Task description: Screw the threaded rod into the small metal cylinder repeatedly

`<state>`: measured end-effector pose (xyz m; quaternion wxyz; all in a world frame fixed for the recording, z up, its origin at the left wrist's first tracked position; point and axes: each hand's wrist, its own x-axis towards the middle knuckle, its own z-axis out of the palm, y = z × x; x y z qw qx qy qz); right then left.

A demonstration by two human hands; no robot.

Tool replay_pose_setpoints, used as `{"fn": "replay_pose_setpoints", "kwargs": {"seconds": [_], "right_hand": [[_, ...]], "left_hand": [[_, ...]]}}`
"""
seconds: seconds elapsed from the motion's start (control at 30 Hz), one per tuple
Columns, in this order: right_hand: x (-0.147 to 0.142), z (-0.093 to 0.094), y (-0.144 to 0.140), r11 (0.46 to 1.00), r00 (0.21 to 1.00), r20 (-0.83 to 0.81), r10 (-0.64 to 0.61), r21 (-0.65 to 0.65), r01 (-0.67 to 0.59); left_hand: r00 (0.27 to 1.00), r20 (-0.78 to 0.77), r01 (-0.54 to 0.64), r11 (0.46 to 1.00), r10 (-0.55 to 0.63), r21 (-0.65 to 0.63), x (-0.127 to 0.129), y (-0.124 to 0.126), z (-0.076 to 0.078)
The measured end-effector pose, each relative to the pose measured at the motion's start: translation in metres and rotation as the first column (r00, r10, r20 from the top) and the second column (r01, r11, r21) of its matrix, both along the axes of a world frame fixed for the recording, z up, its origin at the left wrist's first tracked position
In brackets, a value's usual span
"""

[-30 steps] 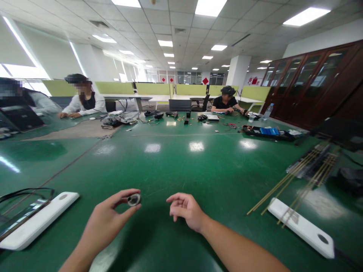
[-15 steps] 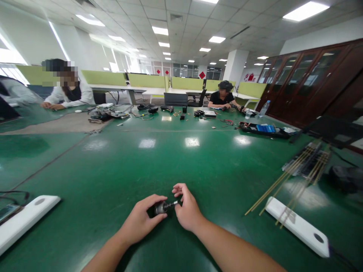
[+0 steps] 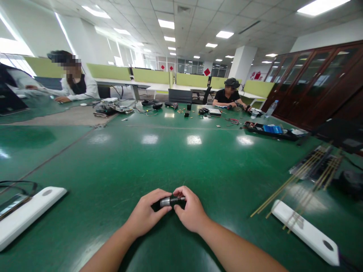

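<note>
Just above the green table, a small dark-and-silver metal cylinder with a thin shaft [image 3: 166, 202] lies sideways between my hands; its exact kind I cannot make out. The thumb and fingers of my left hand [image 3: 144, 213] grip its thicker silver end. My right hand [image 3: 193, 211] curls round the ribbed dark middle and the thin shaft, fingers above and thumb below. The shaft's tip points into the right palm. Part of the cylinder's left end is hidden by the left fingers.
White bars lie at left [image 3: 31, 215] and right [image 3: 306, 232]. Thin sticks [image 3: 297, 177] cross over the right one. Farther back are a black tray [image 3: 269, 130], a bottle [image 3: 271, 108] and electronic parts [image 3: 113, 107]. People sit across the green table [image 3: 159, 162].
My right hand has closed in round the ribbed part and shaft. The cylinder has turned more level and shifted slightly right with my left hand. The view has moved a little.
</note>
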<state>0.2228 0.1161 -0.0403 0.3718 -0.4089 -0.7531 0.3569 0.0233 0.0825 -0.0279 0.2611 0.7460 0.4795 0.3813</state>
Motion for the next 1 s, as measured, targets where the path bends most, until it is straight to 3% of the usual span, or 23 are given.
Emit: {"fn": "replay_pose_setpoints", "kwargs": {"seconds": [0.37,1.0], "right_hand": [[0.003,0.006,-0.001,0.999,0.999,0.018,0.030,0.013,-0.030],[0.002,0.007,-0.001,0.998,0.999,-0.019,0.043,-0.039,-0.044]], "left_hand": [[0.997,-0.034,-0.071,0.997,0.071,-0.005,-0.004,-0.001,-0.014],[0.998,-0.012,-0.055,0.998,0.055,-0.034,-0.006,-0.001,-0.012]]}}
